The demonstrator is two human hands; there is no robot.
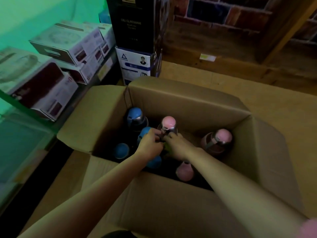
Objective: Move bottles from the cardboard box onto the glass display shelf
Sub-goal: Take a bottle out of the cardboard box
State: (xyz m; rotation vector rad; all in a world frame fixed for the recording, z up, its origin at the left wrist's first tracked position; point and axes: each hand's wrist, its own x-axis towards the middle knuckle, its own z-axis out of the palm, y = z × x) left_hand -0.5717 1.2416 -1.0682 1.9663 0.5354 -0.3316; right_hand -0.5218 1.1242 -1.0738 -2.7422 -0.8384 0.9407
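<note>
1. Nearest the camera, two bare forearms reach down over the near flap of the open cardboard box [171, 208].
2. Inside it, the left hand [150, 145] has its fingers curled over a blue-capped bottle [144, 133]. The right hand [178, 146] reaches toward the neck of a pink-capped bottle [169, 123]; blur and shadow hide whether either hand has closed a grip.
3. Around the hands stand more bottles: blue caps at [135, 115], [121, 150] and [154, 161], pink caps at [185, 170] and [221, 137]. All look upright, close together on the left, looser on the right.
4. Beyond the box to the left lie stacked white product boxes [68, 43] and a tall dark carton [135, 23].
5. The glass display shelf cannot be picked out with any certainty here.
6. Judged from this, the task is early or mid-way: at least seven bottles are in the box, and none is seen placed.
</note>
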